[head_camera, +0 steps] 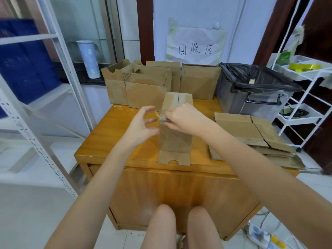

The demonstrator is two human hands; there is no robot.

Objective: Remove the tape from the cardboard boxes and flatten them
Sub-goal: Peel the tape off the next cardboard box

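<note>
A narrow cardboard box [175,139] stands on end in the middle of the wooden table [115,141], one flap lying flat toward me. My right hand [181,117] pinches a strip of clear tape [159,116] at the box's upper left edge. My left hand [143,123] is just left of the box, fingers curled around the free end of the strip. Several unflattened boxes [147,90] stand at the table's far edge. A stack of flattened boxes [251,133] lies on the right.
A grey bin with a black liner [255,88] stands at the back right. A white wire cart [303,97] is on the right, a white metal shelf [53,97] on the left. A power strip [262,238] lies on the floor. My knees [179,223] are under the table's front.
</note>
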